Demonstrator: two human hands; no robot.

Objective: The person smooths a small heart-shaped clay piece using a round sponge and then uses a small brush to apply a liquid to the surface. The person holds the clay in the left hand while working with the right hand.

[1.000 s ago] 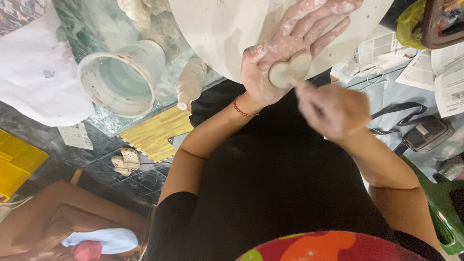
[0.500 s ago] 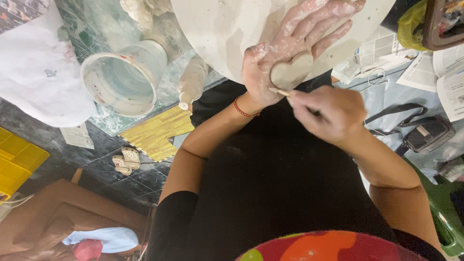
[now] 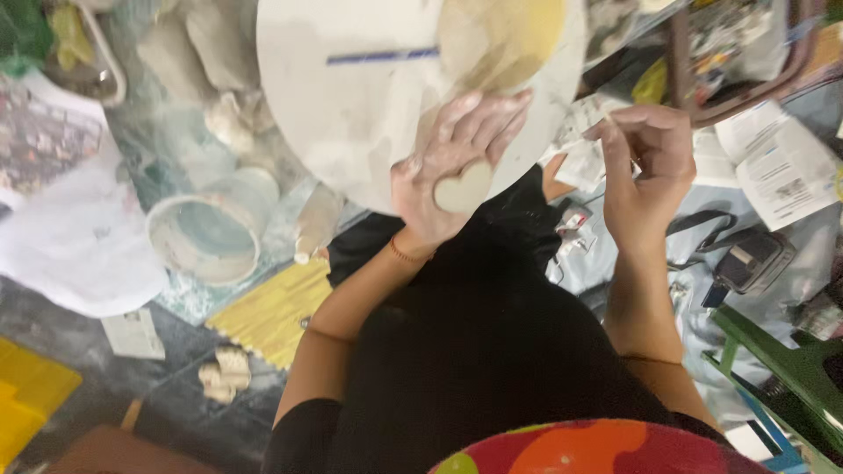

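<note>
While my left hand [image 3: 457,162] lay palm-up on the edge of the round white board [image 3: 351,96], a small heart-shaped clay piece [image 3: 464,187] rested at the heel of the palm, fingers spread loosely and unclenched, smeared pale with slip. I judged the step in hand to be trimming or smoothing that heart, with the working hand lifted off between passes. My right hand [image 3: 645,154] hovered well apart to the right, raised, its thumb and forefinger pinched together on something thin, perhaps a fine tool; the blur kept me from telling what it was. Bringing that pinch to the heart's rim would have called for a steady left palm and a light touch, since the clay looked soft. Both forearms reached forward from my lap, the left wrist bent upward, the right elbow tucked. A pale bucket [image 3: 206,233] stood on the floor to the left, beside a yellow ridged mat [image 3: 272,312].
</note>
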